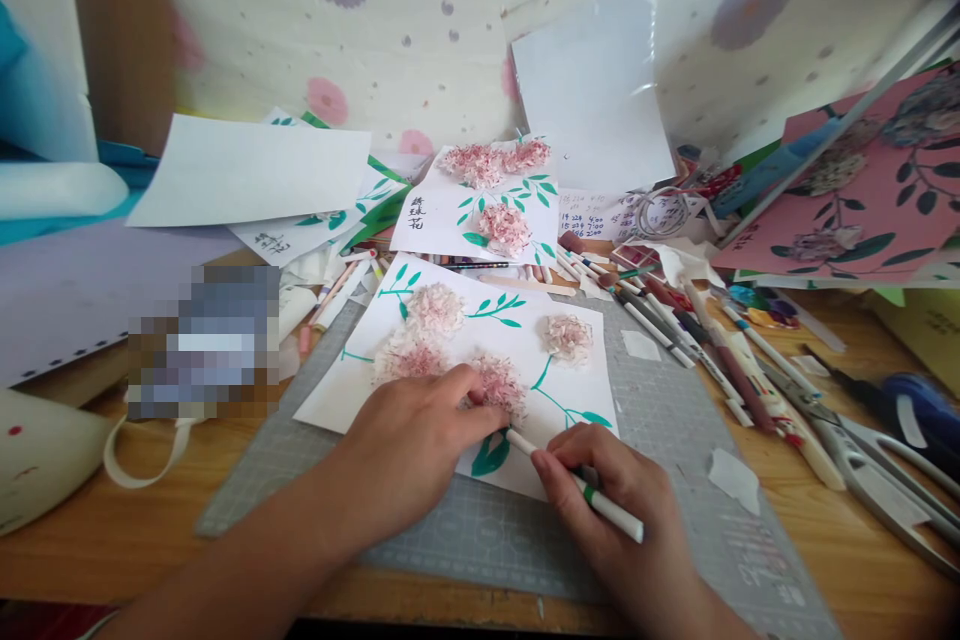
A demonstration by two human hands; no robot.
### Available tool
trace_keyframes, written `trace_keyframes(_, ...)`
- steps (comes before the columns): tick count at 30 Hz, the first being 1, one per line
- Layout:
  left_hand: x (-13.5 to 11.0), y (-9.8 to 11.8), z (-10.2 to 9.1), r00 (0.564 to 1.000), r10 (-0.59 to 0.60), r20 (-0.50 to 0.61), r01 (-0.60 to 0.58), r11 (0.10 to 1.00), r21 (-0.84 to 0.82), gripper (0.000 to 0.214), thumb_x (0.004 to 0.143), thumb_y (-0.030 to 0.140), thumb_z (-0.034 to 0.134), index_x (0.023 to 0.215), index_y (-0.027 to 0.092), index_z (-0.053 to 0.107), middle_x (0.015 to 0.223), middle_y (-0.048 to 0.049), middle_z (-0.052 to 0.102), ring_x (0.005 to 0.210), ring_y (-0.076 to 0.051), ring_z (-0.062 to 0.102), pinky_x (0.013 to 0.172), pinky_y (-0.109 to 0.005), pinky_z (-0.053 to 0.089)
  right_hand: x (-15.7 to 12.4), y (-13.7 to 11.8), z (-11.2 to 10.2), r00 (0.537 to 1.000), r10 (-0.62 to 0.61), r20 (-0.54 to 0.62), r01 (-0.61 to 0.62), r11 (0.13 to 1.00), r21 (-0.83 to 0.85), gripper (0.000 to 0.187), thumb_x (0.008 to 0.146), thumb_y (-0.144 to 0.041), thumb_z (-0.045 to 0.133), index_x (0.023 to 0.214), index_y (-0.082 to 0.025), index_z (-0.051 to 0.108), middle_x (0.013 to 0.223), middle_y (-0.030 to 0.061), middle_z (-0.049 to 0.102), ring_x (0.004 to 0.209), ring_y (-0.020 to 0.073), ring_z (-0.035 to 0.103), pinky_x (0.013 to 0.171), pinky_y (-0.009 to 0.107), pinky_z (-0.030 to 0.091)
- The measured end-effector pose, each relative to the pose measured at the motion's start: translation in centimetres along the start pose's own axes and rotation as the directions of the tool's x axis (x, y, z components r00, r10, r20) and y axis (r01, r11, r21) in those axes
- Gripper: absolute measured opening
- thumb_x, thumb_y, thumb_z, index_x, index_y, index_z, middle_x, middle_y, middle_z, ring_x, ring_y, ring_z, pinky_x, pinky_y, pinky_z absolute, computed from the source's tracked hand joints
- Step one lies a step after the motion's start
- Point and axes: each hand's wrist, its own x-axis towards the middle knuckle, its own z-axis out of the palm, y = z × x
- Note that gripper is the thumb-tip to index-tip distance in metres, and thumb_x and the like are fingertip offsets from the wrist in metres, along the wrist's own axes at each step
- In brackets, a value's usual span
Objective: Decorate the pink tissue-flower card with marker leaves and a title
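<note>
A pale backdrop [247,0] with pink and purple blooms on it fills the far side, and in front of it spreads a wooden table [60,560], crowded towards the back and the right. A grey cutting mat [270,485] covers the middle of the table. At the far right a pink sheet [922,180] with flowers and dark leaves leans up at a slant. The white sheet [517,345] in hand lies on the mat, tilted a little, bearing four pink-and-white flower clusters and green stems and leaves. Just behind it is another decorated sheet [442,200], with similar flowers and dark written characters; to the left of that sits a blank white sheet [255,170].

The left hand [416,430] lies over the near part of the white sheet, its grip parted, thumb and forefinger touching the lower middle flower cluster [496,380]. The right hand [615,480] is to the right of it, its grip closed round a marker. Large scissors [840,440] lie on the right, near a heap of pens [720,350]. The marker [615,512], white with a green band, slants up towards the left thumb, its front end at the cluster's lower edge; whether it touches the paper I cannot tell. Just below that end is a green leaf [490,457]
</note>
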Motion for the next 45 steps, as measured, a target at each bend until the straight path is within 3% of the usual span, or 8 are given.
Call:
trace_keyframes(4, -0.04, 0.06, 0.01, 1.0, 0.004, 0.002, -0.004, 1.0, -0.005, 0.039, 0.09, 0.01, 0.047, 0.116, 0.035, 0.063, 0.108, 0.0008, 0.06, 0.084, -0.019, 0.062, 0.068, -0.03, 0.041, 0.08, -0.09, -0.14, 0.998, -0.036, 0.048, 0.035, 0.999, 0.026, 0.022, 0.091, -0.016, 0.058, 0.072, -0.022, 0.05, 0.06, -0.0045, 0.058, 0.05, 0.0082, 0.054, 0.049, 0.019, 0.04)
trace_keyframes(8, 0.03, 0.06, -0.02, 1.0, -0.003, 0.005, 0.003, 1.0, 0.007, 0.039, 0.09, 0.011, 0.047, 0.118, 0.035, 0.063, 0.109, 0.0005, 0.06, 0.084, -0.018, 0.061, 0.068, -0.029, 0.04, 0.06, -0.11, -0.3, 1.0, -0.016, -0.001, 0.016, 1.0, 0.0, 0.022, 0.092, -0.015, 0.059, 0.072, -0.021, 0.051, 0.06, -0.0038, 0.059, 0.051, 0.0088, 0.055, 0.049, 0.02, 0.041)
trace_keyframes(12, 0.08, 0.12, -0.04, 1.0, 0.002, -0.006, -0.002, 1.0, 0.009, 0.039, 0.089, 0.01, 0.048, 0.115, 0.036, 0.063, 0.108, 0.0013, 0.06, 0.083, -0.018, 0.061, 0.067, -0.029, 0.039, 0.06, -0.21, -0.41, 0.995, -0.064, 0.076, 0.061, 0.997, 0.042, 0.023, 0.091, -0.013, 0.057, 0.071, -0.021, 0.049, 0.06, -0.0041, 0.059, 0.05, 0.0083, 0.054, 0.048, 0.019, 0.039)
trace_keyframes(16, 0.11, 0.19, -0.01, 1.0, -0.002, -0.018, 0.002, 0.999, 0.032, 0.039, 0.088, 0.011, 0.05, 0.116, 0.035, 0.064, 0.107, 0.0013, 0.06, 0.079, -0.017, 0.059, 0.065, -0.029, 0.038, -0.06, -0.14, -0.43, 1.0, -0.013, -0.015, 0.013, 1.0, 0.011, 0.023, 0.091, -0.014, 0.059, 0.072, -0.021, 0.051, 0.06, -0.0044, 0.058, 0.051, 0.0081, 0.055, 0.049, 0.019, 0.041)
trace_keyframes(20, 0.09, 0.2, -0.06, 1.0, -0.007, -0.016, 0.008, 1.0, 0.026, 0.039, 0.088, 0.011, 0.049, 0.115, 0.035, 0.064, 0.107, 0.0016, 0.061, 0.083, -0.017, 0.06, 0.066, -0.028, 0.039, -0.24, -0.01, -0.5, 0.996, -0.054, 0.069, 0.053, 0.998, 0.025, 0.024, 0.091, -0.013, 0.057, 0.071, -0.022, 0.047, 0.06, -0.0048, 0.058, 0.05, 0.0078, 0.054, 0.049, 0.019, 0.04)
trace_keyframes(24, 0.05, 0.27, -0.06, 1.0, -0.019, -0.017, 0.019, 0.999, 0.042, 0.04, 0.087, 0.01, 0.049, 0.114, 0.036, 0.063, 0.106, 0.002, 0.061, 0.081, -0.016, 0.059, 0.065, -0.027, 0.039, -0.15, 0.07, -0.5, 1.0, -0.013, -0.01, 0.013, 1.0, -0.009, 0.023, 0.092, -0.014, 0.058, 0.073, -0.022, 0.049, 0.062, -0.0042, 0.059, 0.053, 0.0087, 0.057, 0.051, 0.019, 0.042)
trace_keyframes(35, -0.07, 0.41, -0.1, 0.999, -0.036, 0.002, 0.036, 0.999, 0.038, 0.042, 0.087, 0.009, 0.05, 0.117, 0.037, 0.062, 0.109, 0.0028, 0.059, 0.082, -0.017, 0.06, 0.065, -0.029, 0.038, -0.16, -0.08, -0.56, 0.998, -0.045, 0.033, 0.045, 0.999, -0.002, 0.025, 0.091, -0.012, 0.058, 0.07, -0.022, 0.047, 0.061, -0.0042, 0.059, 0.05, 0.009, 0.055, 0.049, 0.02, 0.041)
trace_keyframes(45, -0.01, 0.47, -0.03, 0.999, -0.046, 0.014, 0.046, 0.998, 0.044, 0.04, 0.09, 0.012, 0.048, 0.119, 0.037, 0.062, 0.111, 0.0019, 0.061, 0.083, -0.018, 0.061, 0.066, -0.028, 0.041, -0.28, 0.28, -0.14, 1.0, 0.024, -0.013, -0.023, 0.999, 0.025, 0.023, 0.092, -0.015, 0.059, 0.073, -0.022, 0.051, 0.063, -0.0039, 0.057, 0.054, 0.01, 0.056, 0.052, 0.021, 0.042)
